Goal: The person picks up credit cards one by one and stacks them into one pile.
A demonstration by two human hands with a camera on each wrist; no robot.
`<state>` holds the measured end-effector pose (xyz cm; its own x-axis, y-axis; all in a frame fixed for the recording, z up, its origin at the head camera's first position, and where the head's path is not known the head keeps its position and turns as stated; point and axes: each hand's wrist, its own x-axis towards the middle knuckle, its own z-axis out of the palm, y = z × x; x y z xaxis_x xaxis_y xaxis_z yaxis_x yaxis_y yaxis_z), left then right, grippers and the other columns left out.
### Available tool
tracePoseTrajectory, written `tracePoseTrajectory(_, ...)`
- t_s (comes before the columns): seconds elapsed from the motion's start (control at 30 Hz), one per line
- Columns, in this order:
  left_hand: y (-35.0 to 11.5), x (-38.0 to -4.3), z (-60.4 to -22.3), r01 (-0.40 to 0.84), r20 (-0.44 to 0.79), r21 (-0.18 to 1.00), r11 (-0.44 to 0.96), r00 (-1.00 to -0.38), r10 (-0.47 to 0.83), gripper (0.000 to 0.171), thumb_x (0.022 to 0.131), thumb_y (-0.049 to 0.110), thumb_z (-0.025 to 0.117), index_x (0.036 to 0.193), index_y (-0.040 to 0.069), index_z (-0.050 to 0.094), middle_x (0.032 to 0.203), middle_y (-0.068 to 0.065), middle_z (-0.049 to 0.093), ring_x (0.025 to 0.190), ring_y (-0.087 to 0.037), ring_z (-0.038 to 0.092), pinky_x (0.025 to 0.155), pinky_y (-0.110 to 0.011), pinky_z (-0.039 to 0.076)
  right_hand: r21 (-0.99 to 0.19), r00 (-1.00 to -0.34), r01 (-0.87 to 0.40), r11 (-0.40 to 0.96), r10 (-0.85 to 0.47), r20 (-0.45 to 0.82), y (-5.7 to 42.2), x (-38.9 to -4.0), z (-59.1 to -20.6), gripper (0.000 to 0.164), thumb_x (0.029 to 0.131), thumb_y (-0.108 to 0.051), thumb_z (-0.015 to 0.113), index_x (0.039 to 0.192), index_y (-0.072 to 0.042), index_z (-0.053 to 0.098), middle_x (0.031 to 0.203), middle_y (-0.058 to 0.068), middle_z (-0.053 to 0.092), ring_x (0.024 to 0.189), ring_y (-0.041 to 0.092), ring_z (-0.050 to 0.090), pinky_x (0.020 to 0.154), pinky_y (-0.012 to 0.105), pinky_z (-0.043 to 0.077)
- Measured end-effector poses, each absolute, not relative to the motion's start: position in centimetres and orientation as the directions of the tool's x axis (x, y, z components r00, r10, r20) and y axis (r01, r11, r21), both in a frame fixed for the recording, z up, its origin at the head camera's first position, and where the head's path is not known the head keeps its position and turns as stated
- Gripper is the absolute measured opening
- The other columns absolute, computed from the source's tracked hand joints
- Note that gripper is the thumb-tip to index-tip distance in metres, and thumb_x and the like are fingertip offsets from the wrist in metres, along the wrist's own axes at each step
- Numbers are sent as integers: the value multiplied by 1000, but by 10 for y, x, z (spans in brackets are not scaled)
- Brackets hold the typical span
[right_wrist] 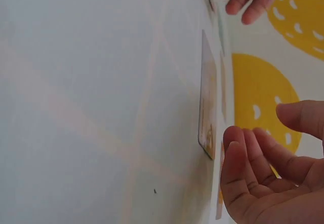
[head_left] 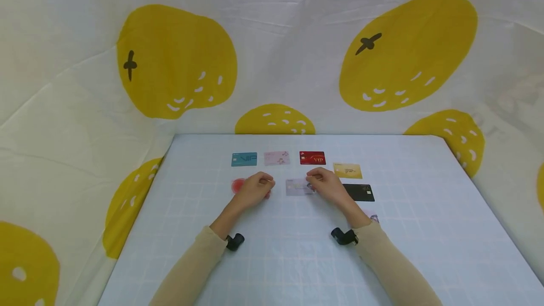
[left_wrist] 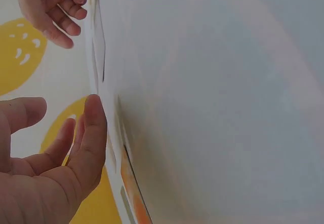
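My left hand (head_left: 256,189) hovers over a card with a red round print (head_left: 237,185), which it partly hides. In the left wrist view its thumb (left_wrist: 31,111) stands apart from the loosely bent fingers, with nothing between them. The right hand (head_left: 328,184) is at the right end of a pale lilac card (head_left: 296,187), overlapping it in the head view. Seen from the right wrist, that thumb (right_wrist: 301,117) and the bent fingers also have a gap with nothing in it. A black card (head_left: 359,192) lies partly behind the right hand.
Along the back lie a teal VIP card (head_left: 244,159), a pink card (head_left: 276,157) and a red VIP card (head_left: 312,157). A gold card (head_left: 347,170) is right of them. Another card (head_left: 374,217) peeks out by the right forearm. The table (head_left: 272,259) has a pale checked cover.
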<state>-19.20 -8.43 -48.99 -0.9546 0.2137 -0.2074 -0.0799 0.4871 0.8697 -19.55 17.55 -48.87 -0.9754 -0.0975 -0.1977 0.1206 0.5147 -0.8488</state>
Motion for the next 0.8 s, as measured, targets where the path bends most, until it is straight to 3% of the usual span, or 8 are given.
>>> tracePoseTrajectory(0.53,-149,-183,-485,-59,-127,839,541,-988,88,28,96,26,66,119,9,65,101,-5,67,80,-17,66,79,-37,53,-851,-974,-16,525,-199,-104,139,-207,-480,31,99,-27,64,122,-6,65,112,6,66,98,24,62,82,36,55)
tracePoseTrajectory(0.8,-183,-177,-485,-156,-180,827,540,-984,-7,37,95,29,65,124,7,63,111,-10,67,84,-19,67,81,-37,54,-857,-960,-74,510,-268,-77,110,-216,-478,30,98,-26,67,119,-6,65,108,5,66,96,22,62,81,35,55)
